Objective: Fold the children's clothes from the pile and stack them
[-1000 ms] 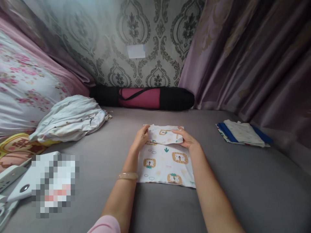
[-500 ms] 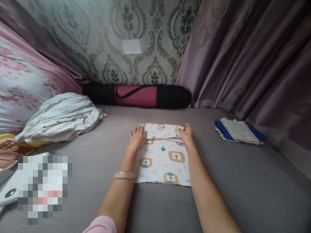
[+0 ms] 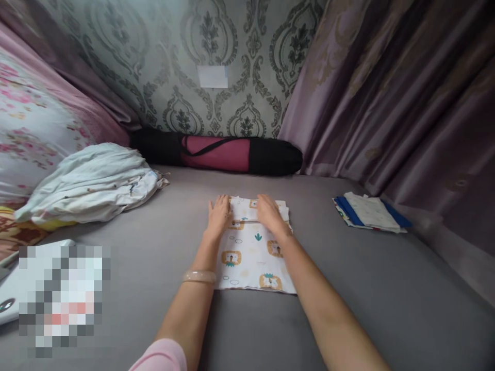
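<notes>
A white cloth (image 3: pixel 247 257) printed with orange lion faces and green leaves lies flat on the grey bed sheet, its far part folded over toward me. My left hand (image 3: pixel 220 214) rests on the far left corner of the fold, fingers stretched forward. On top of the fold, right of its middle, lies my right hand (image 3: pixel 269 211); its fingers point forward and bend slightly, and their tips are hard to make out. The cloth's far right corner shows beyond my right hand, untouched.
A crumpled pale cloth pile (image 3: pixel 96 180) lies at the left, with a white object (image 3: pixel 38 268) nearer me. A black and pink long bag (image 3: pixel 216 153) lies along the wall. Folded cloths (image 3: pixel 371 211) sit at the right beside the curtain (image 3: pixel 348 103).
My right hand has moved left from the far right corner onto the middle of the fold and let go of the corner. My left hand stays at the left corner. The view has shifted slightly.
</notes>
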Demonstrator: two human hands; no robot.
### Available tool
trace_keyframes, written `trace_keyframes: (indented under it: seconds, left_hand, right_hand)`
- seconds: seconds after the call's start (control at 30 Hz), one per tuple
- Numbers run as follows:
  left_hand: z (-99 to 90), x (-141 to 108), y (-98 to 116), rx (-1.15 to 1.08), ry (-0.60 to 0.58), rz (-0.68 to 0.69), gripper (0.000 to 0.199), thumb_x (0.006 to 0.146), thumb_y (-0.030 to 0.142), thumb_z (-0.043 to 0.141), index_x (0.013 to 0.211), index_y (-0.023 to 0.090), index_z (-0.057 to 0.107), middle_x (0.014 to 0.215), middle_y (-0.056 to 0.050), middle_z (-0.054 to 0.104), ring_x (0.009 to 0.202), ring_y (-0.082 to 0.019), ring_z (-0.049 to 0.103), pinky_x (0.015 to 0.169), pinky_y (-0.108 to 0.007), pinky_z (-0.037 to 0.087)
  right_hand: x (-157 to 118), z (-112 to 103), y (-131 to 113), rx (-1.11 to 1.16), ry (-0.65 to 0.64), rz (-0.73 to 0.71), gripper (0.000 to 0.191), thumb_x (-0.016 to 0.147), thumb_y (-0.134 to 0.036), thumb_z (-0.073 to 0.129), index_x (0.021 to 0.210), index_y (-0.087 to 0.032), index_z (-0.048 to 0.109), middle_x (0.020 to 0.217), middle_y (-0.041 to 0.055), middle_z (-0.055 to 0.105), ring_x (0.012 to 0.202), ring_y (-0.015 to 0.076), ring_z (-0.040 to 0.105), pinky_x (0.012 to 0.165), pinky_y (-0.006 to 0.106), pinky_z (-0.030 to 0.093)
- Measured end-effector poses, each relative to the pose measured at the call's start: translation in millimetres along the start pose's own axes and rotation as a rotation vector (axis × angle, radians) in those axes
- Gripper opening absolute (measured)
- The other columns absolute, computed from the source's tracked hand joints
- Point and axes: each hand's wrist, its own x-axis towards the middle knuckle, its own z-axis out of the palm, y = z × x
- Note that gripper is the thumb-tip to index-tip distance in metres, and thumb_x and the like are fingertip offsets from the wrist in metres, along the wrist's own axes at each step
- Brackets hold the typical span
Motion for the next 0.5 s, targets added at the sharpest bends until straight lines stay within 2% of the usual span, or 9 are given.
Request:
trace_keyframes:
  seconds: [0.1, 0.17, 0.3, 0.5]
  left_hand:
    - [7.2, 0, -2, -0.003, -0.02, 0.013, 0.047, 0.096, 0.018, 0.024, 0.14, 0.013, 0.038, 0.149, -0.013, 0.04, 0.141, -0.026, 0.03, 0.115, -0.053, 0.017]
    - [10.9, -1, -6, -0.016, -0.054, 0.027, 0.048, 0.095, 0.017, 0.025, 0.142, 0.013, 0.036, 0.15, -0.013, 0.038, 0.141, -0.025, 0.03, 0.115, -0.051, 0.02]
    - [13.8, -1, -12, -0.027, -0.139, 0.076, 0.051, 0.094, 0.018, 0.027, 0.144, 0.012, 0.032, 0.153, -0.014, 0.032, 0.141, -0.024, 0.029, 0.114, -0.05, 0.024]
    - [16.6, -4, -11, 0.04, -0.1, -0.002, 0.052, 0.097, 0.029, 0.023, 0.143, 0.01, 0.037, 0.152, -0.011, 0.034, 0.14, -0.026, 0.031, 0.115, -0.047, 0.023]
  right_hand:
    - [11, 22, -37, -0.052, -0.121, -0.13, 0.048, 0.097, -0.023, 0.029, 0.141, -0.01, 0.042, 0.15, 0.0122, 0.039, 0.141, 0.0251, 0.025, 0.115, 0.046, 0.014]
    - [13, 37, -48, -0.058, -0.155, -0.168, 0.051, 0.097, -0.026, 0.026, 0.144, -0.009, 0.038, 0.152, 0.0112, 0.035, 0.143, 0.0242, 0.021, 0.116, 0.046, 0.01]
    - [9, 58, -46, -0.045, -0.142, -0.175, 0.056, 0.098, -0.029, 0.019, 0.148, -0.009, 0.03, 0.155, 0.0094, 0.027, 0.144, 0.0204, 0.018, 0.117, 0.043, 0.008]
    - [2, 59, -41, -0.042, -0.151, -0.143, 0.06, 0.097, -0.035, 0.018, 0.149, -0.007, 0.026, 0.157, 0.0089, 0.022, 0.145, 0.0207, 0.015, 0.117, 0.041, 0.004]
